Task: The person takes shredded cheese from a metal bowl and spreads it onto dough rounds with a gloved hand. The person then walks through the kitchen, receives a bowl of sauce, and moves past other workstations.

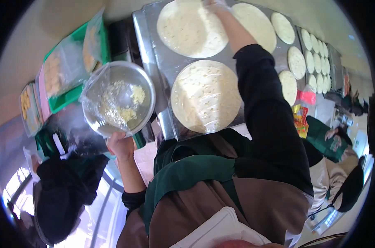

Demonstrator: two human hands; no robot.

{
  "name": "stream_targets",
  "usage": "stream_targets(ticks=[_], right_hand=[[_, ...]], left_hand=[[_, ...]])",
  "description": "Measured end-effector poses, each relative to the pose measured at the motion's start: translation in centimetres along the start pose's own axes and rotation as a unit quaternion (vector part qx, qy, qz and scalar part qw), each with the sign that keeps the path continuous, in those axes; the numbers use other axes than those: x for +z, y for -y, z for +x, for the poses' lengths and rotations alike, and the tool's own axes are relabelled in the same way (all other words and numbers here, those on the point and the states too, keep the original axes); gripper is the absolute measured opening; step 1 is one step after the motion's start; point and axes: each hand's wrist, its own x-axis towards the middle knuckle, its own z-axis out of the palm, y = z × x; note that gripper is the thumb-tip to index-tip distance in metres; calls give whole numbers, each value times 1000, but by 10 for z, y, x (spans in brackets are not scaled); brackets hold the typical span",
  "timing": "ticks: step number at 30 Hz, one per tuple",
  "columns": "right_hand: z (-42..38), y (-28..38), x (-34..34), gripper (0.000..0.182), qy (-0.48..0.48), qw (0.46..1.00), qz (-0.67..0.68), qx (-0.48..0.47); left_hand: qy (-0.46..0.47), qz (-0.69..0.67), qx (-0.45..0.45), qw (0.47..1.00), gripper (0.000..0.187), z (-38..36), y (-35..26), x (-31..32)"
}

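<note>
My left hand [121, 146] grips the near rim of a steel bowl [148, 111], fingers wrapped round its edge. Clumps of grated pale-yellow food [127, 113], looking like cheese, lie inside, and clear plastic film [96, 97] drapes over the bowl's left side. At the top edge of the view, my right hand [215, 5], apparently in a clear glove, is above a large flat dough round [191, 31]; its fingers are partly cut off. A second dimpled dough round [206, 97] lies closer to me on the metal tray [164, 93].
Another large dough round [253, 25] and smaller ones [296, 62] lie to the right, with several more beyond. On the left stands a green crate [67, 99] with bagged food [63, 68]. Co-workers [61, 198] [334, 161] are on both sides.
</note>
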Motion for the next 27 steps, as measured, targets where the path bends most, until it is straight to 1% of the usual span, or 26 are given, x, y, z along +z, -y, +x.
stream_targets(ticks=[1,2,3,4,6,7,8,9,10,11,12,13,15,16,17,18,19,21,22,24,25,27], right_hand=[[2,-7,8,16,57,914,331,229],[2,-11,27,15,-21,916,356,182],[-2,-9,35,15,-98,911,378,131],[3,-10,38,15,-105,911,375,135],[-5,4,25,11,-32,893,386,230],[-13,8,22,11,-34,892,387,234],[-20,12,20,9,-61,953,250,156],[-25,13,20,12,-85,988,106,75],[-24,9,31,12,-85,988,105,77],[-23,6,42,13,-108,982,132,84],[-22,2,59,14,-131,975,158,90],[-22,-2,76,14,-130,975,157,92],[-23,-6,102,11,-184,935,270,139],[-30,-1,85,11,-182,935,270,139],[-40,1,65,9,-89,832,511,197],[-52,5,47,7,12,661,710,241],[-59,6,39,7,14,661,710,241],[-70,3,29,11,27,672,713,200],[-73,1,26,11,28,672,712,201],[-77,-3,21,18,82,603,768,199],[-81,1,11,18,84,602,769,200],[-91,9,-17,20,95,610,747,248]], left_hand=[[13,-2,1,1000,40,1,0,-7],[0,2,-6,1000,33,-2,-2,6],[7,2,-6,1000,31,0,-2,3],[13,3,-6,1000,29,1,-2,-2],[12,6,-4,1000,29,2,-2,-3],[5,7,2,1000,30,2,-3,-4],[7,10,1,1000,30,4,-3,-12],[13,12,-26,1000,42,8,-3,-24],[15,13,-41,999,49,7,-4,-21],[18,14,-55,998,56,7,-4,-18],[-2,17,-26,1000,45,0,-5,4],[-23,20,4,1000,35,-3,-5,16],[-19,14,2,1000,37,-3,-4,14],[-15,6,2,1000,39,-3,-4,12],[-18,6,2,1000,39,-1,-4,7],[-7,6,1,1000,39,2,-3,0],[4,5,-1,1000,40,3,-2,-2],[3,4,-3,1000,40,2,-3,0],[3,5,-6,1000,40,2,-3,2],[1,5,-4,1000,40,2,-3,3],[-1,5,-1,1000,40,1,-4,3],[3,-1,-6,1000,41,2,-5,-1]])
